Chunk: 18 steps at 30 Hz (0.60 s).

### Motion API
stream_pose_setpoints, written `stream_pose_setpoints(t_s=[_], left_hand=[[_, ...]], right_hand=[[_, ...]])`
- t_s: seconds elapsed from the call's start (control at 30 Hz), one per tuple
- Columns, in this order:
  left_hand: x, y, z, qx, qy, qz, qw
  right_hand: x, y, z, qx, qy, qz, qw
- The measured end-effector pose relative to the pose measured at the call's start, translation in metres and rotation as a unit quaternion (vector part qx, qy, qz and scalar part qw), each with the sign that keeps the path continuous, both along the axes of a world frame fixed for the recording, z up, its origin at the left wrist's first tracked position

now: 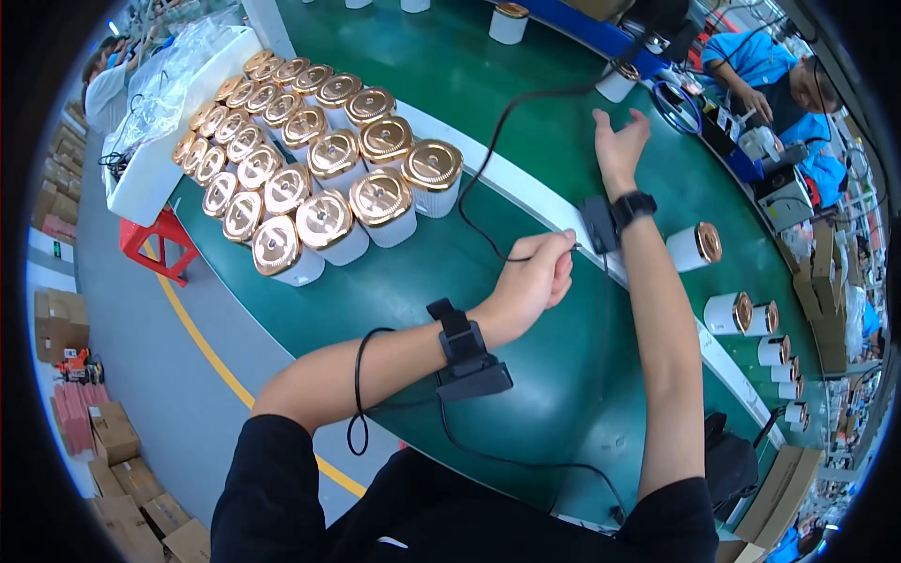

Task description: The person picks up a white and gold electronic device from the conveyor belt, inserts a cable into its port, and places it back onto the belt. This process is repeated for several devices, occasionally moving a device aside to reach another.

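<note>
My left hand (533, 286) is closed in a pinch around a thin black cable (477, 178), which loops down from above. A short dark end pokes out past its fingertips, beside the black device strapped on my right wrist (601, 225). Palm up with fingers apart, my right hand (621, 148) holds nothing and reaches across the white divider strip. Nearest to it stands a white canister with a shiny gold top (618, 83). Another strapped device (474, 366) sits on my left wrist, with cables trailing from it.
Rows of gold-topped white canisters (319, 225) crowd the green table (394, 310) at left. More canisters (694, 247) line the strip's far side. A white bin (141, 192) with clear plastic is at far left, over a red stool (160, 246). A co-worker in blue (751, 66) sits opposite.
</note>
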State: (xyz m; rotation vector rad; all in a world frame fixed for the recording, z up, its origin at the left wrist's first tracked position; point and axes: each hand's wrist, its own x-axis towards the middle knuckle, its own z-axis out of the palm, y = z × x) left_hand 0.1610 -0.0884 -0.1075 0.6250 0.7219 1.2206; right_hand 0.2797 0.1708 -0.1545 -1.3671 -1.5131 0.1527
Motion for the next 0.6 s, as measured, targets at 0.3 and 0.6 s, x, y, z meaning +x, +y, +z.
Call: stream_pose_setpoints(t_s=[0.3, 0.6], left_hand=[[-0.017, -0.008, -0.001, -0.047, -0.017, 0.013, 0.999], [-0.015, 0.003, -0.012, -0.011, -0.054, -0.006, 0.998]], right_hand=[[-0.028, 0.064, -0.006, -0.046, 0.188, 0.002, 0.981], [0.019, -0.003, 0.018, -0.206, 0.354, 0.228, 0.883]])
